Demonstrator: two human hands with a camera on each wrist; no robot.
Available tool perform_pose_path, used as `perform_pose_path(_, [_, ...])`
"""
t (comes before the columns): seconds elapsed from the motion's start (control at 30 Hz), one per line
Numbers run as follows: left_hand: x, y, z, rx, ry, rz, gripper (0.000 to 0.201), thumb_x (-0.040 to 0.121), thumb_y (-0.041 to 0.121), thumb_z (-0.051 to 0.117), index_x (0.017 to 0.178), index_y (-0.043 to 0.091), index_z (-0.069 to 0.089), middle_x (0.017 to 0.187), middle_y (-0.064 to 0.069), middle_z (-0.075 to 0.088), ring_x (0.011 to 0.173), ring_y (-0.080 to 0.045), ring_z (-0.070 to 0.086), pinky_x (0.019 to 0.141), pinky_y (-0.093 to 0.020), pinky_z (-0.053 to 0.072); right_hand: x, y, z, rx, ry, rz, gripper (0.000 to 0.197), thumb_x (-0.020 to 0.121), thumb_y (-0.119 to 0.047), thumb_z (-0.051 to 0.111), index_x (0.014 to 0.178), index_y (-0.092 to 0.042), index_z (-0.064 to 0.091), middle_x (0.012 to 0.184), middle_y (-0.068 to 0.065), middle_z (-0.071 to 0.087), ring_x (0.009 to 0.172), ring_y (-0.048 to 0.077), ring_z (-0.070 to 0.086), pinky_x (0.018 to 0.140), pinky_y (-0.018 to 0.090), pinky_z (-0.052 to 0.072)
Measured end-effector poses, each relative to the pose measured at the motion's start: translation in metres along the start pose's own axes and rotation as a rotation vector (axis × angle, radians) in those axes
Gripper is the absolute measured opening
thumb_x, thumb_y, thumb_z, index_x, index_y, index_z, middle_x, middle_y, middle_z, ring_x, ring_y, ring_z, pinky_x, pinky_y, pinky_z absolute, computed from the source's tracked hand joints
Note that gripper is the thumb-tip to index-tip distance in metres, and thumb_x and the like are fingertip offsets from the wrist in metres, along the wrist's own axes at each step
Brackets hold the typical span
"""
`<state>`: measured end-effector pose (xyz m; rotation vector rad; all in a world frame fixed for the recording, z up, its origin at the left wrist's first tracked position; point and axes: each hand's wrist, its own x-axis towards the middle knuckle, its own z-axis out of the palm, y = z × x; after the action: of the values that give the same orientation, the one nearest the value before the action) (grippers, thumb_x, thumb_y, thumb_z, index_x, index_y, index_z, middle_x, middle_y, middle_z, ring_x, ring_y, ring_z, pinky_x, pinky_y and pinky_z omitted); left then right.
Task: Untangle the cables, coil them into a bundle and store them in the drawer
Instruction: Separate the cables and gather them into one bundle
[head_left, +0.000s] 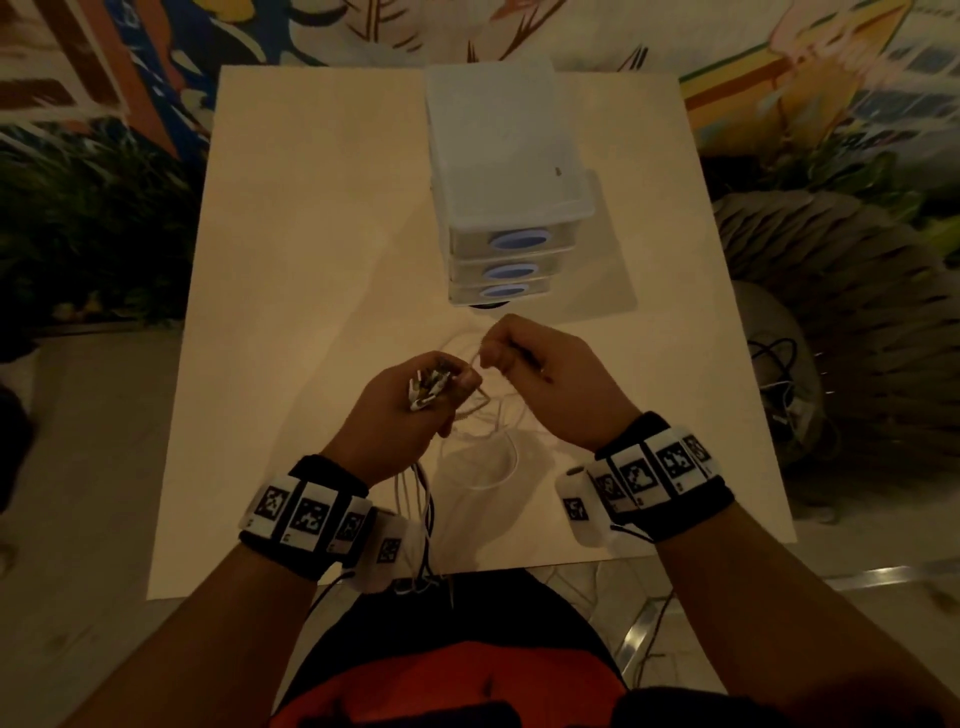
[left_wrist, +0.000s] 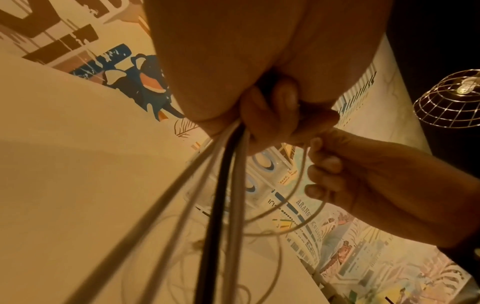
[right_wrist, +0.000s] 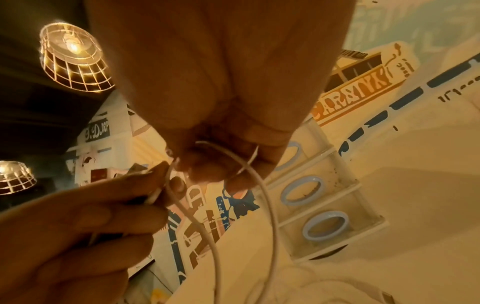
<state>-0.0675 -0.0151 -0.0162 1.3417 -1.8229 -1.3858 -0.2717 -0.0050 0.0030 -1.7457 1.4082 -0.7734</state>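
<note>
A tangle of thin white cables (head_left: 483, 447), with one black cable (left_wrist: 221, 185) among them, hangs in loose loops above a pale table, its plug ends bunched together at the top. Beyond it stands a translucent plastic drawer unit (head_left: 506, 171), its three drawers (head_left: 511, 243) stacked, each closed and fronted by an oval blue handle.

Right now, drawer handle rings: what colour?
Light blue rings on the clear drawer unit; the right wrist view shows them best.

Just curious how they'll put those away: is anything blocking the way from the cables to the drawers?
Nothing lies on the table between. But all three drawers look shut, and the cables, held by the left hand and right hand, trail loose.
</note>
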Motion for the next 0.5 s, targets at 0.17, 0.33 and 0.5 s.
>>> perform_pose_path(0.17, [-0.002, 0.001, -0.002, 0.018, -0.041, -0.001, 0.011, 0.095, 0.034, 0.067, 0.103, 0.026, 0.067, 0.068, 0.014, 0.063, 0.055, -0.008, 0.059, 0.059, -0.015, 0.046, 0.001, -0.008, -0.011, 0.113, 0.142, -0.009, 0.016, 0.105, -0.028, 0.054, 0.095, -0.021, 0.065, 0.082, 0.007, 0.065, 0.073, 0.027, 0.058, 0.07, 0.043, 0.047])
perform_pose_path(0.33, [-0.007, 0.014, 0.002, -0.153, 0.157, 0.017, 0.04, 0.093, 0.026, 0.071, 0.129, 0.031, 0.053, 0.068, 0.01, 0.062, 0.06, -0.008, 0.06, 0.064, -0.022, 0.051, -0.001, -0.013, -0.018, 0.164, 0.115, -0.035, 0.014, 0.103, -0.029, 0.057, 0.095, -0.026, 0.068, 0.086, 0.004, 0.07, 0.077, 0.03, 0.062, 0.072, 0.049, 0.051])
perform_pose_path(0.5, [-0.01, 0.034, -0.002, -0.043, 0.051, 0.112, 0.014, 0.096, 0.029, 0.065, 0.108, 0.021, 0.066, 0.069, 0.003, 0.069, 0.064, -0.01, 0.066, 0.067, -0.027, 0.05, 0.001, -0.019, -0.019, 0.156, 0.039, -0.059, 0.011, 0.099, -0.029, 0.063, 0.097, -0.023, 0.072, 0.081, -0.011, 0.068, 0.075, 0.007, 0.064, 0.068, 0.026, 0.049])
